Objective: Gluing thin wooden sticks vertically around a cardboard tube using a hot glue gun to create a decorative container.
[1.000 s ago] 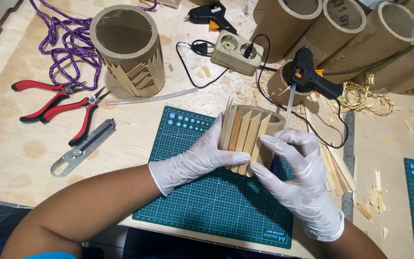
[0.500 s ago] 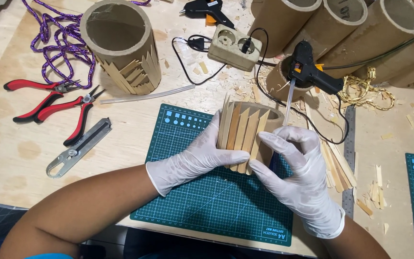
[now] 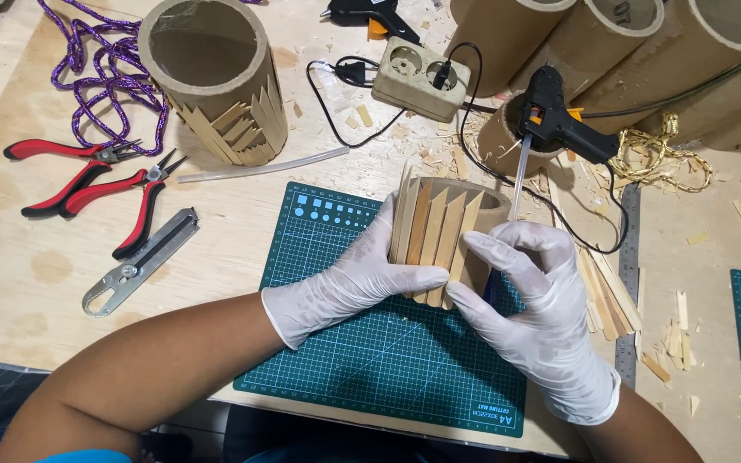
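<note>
A brown cardboard tube, half clad in flat, pointed pale wooden sticks, lies on the gridded green cutting mat. The gloved left hand wraps its near side, thumb pressing the sticks; the gloved right hand grips its right flank, fingers curled.

Both gloved hands: left hand, right hand, closed, clasping.

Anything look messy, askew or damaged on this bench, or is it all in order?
Mostly mess: wood offcuts and shavings litter the table around the power strip. The glue gun lies tipped across a cardboard tube. On the tube in both gloved hands, the sticks' pointed tips are uneven.
</note>
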